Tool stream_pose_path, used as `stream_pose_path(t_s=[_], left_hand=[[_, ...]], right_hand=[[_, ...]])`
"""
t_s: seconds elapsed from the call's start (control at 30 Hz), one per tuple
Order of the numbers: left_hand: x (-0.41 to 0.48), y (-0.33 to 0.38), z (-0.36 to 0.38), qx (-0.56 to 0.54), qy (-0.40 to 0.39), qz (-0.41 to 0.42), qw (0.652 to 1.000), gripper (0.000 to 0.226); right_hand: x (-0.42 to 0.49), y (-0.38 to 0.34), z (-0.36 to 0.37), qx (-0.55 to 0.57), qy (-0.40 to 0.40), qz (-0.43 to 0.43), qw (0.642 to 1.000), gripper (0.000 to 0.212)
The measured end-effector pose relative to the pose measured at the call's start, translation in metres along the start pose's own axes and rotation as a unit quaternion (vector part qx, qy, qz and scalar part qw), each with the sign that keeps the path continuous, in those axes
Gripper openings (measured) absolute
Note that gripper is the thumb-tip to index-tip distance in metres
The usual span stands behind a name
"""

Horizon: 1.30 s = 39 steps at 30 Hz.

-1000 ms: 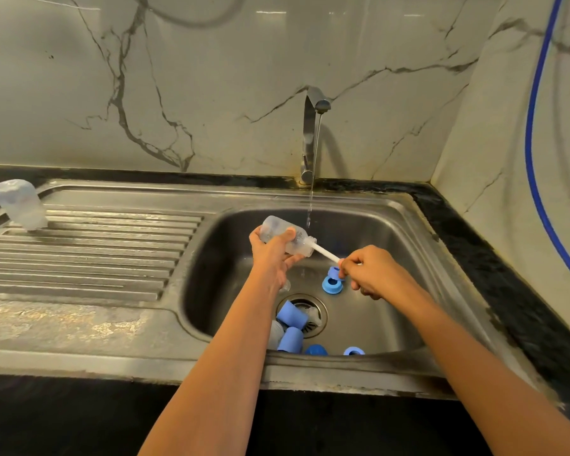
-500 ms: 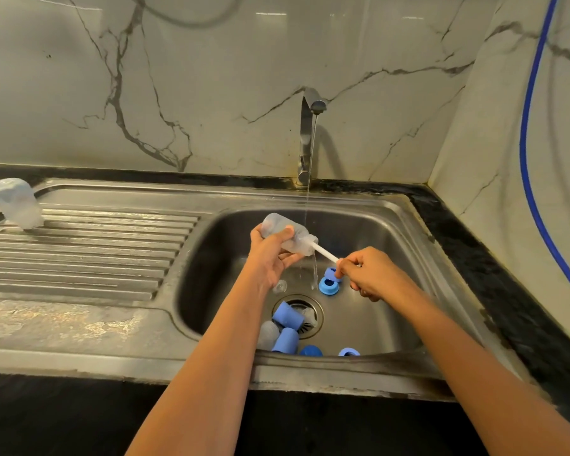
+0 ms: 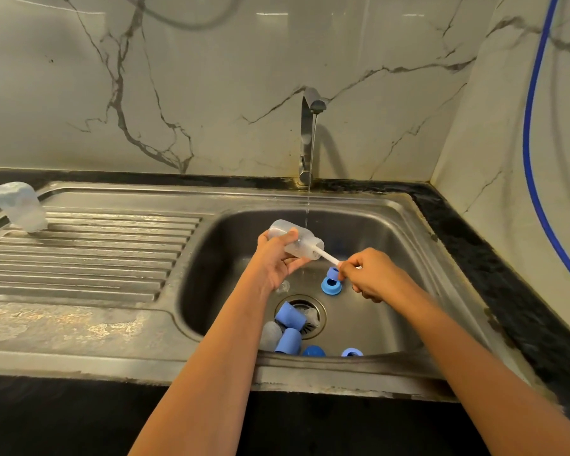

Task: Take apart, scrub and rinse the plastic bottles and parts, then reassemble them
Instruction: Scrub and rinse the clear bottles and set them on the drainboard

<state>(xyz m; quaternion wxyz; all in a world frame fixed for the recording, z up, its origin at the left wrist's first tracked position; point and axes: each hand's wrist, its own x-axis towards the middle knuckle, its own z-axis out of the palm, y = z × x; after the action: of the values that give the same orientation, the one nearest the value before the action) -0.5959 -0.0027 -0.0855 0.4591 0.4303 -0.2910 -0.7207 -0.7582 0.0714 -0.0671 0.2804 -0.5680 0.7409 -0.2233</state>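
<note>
My left hand (image 3: 275,258) grips a clear plastic bottle (image 3: 301,243), held on its side over the sink basin (image 3: 392,258) with its mouth towards the right. My right hand (image 3: 369,274) pinches the white handle of a thin brush (image 3: 329,257) whose head is inside the bottle. Blue caps (image 3: 288,327) and blue rings (image 3: 330,285) lie on the basin floor around the drain (image 3: 313,315). Another clear bottle (image 3: 19,205) stands upside down on the drainboard at far left.
The tap (image 3: 310,133) runs a thin stream of water just behind the held bottle. The ribbed steel drainboard (image 3: 89,255) stretches to the left. A blue hose (image 3: 533,159) hangs down the right wall. Black countertop edges the sink.
Both hands stay over the basin with bottle and brush. The brush handle shows a little more length outside the bottle mouth than a second ago.
</note>
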Motion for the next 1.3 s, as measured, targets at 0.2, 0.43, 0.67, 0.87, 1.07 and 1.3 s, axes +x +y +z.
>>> stream_pose_path(t_s=[0.2,0.43,0.67,0.87,1.07,1.3], left_hand=[[0.000,0.003,-0.004,0.030,-0.026,-0.011,0.999,0.052],[0.004,0.000,0.000,-0.014,0.054,-0.008,0.998,0.061],[0.000,0.001,-0.004,0.006,0.013,0.008,1.000,0.055],[0.003,0.000,0.001,-0.020,0.051,0.024,0.998,0.059],[-0.002,0.000,0.000,0.045,-0.007,0.052,0.998,0.048],[0.000,0.003,-0.001,-0.025,0.043,0.063,0.997,0.052]], right_hand=[[-0.008,-0.003,-0.006,-0.100,-0.010,-0.087,0.991,0.022],[-0.002,-0.002,0.006,-0.125,0.057,-0.079,0.987,0.028],[-0.007,-0.006,-0.001,-0.244,0.065,-0.157,0.955,0.030],[-0.004,-0.005,0.005,-0.165,0.092,-0.108,0.976,0.029],[-0.007,-0.008,-0.002,-0.151,0.015,-0.102,0.983,0.027],[-0.005,-0.001,0.000,-0.099,0.095,-0.131,0.982,0.025]])
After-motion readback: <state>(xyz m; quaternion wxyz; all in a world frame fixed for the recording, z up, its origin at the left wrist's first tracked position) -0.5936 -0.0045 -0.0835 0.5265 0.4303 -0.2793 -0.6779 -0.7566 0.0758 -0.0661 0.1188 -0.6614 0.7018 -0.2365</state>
